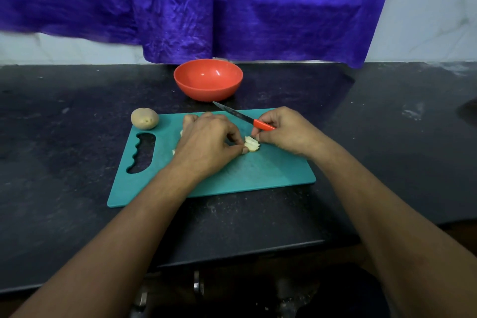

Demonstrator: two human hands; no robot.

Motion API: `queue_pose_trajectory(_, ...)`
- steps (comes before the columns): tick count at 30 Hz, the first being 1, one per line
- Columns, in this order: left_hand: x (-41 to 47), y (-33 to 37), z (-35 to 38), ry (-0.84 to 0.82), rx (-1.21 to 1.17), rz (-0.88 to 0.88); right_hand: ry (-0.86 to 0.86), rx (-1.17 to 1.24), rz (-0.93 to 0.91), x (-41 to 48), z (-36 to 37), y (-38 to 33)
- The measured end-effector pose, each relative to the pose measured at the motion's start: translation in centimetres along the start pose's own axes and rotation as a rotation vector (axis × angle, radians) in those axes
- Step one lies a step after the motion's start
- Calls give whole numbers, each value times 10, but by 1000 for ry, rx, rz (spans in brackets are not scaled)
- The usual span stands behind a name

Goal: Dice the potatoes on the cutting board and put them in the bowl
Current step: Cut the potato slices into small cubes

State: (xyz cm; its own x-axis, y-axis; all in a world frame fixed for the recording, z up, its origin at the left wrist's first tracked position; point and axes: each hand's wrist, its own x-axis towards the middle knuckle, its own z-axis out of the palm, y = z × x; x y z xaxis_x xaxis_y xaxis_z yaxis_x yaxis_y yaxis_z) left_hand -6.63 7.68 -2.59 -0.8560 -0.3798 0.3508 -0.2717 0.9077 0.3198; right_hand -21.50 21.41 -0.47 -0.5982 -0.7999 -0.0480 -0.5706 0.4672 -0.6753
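- The teal cutting board (258, 175) lay on the dark bench (64, 150) right in front of the person, its cut-out handle on the left side
- Near the middle of the board sat a small row of pale potato slices (251, 144), leaning one on another, between the two hands
- The left hand (206, 142) rested palm down on the board, its thumb and fingers curled in and pinching the potato slices from the left
- A few more pale pieces (181, 133) peeped out from under the left edge of that hand; how many were there I could not tell
- The right hand (286, 131) had its fingers wrapped round the orange handle of the knife (240, 116), and its lower fingertips touched the slices from the right
- The blade was lifted off the board and pointed away to the far left, with its tip close to the foot of the bowl
- A whole potato (144, 118), skin on, sat at the far left corner of the board, well apart from the hands
- The orange-red bowl (209, 90) stood upright on the bench just beyond the far edge of the board, with nothing in it that I could see
- A purple cloth (232, 8) hung behind the bench, over a pale wall (426, 20)
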Motion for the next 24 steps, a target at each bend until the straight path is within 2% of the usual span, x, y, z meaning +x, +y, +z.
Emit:
queue_pose_trajectory(4,2,-2,-3,2,-14,18,104,110,22,-15,2,6)
queue_pose_trajectory(10,9,3,1,-93,-15,162,301,209,77,-52,12,15)
queue_pose_trajectory(13,10,3,3,-126,8,193,340,245,96,-70,17,15)
queue_pose_trajectory(24,5,20,14,45,150,102,390,-8,122,-98,20,-2)
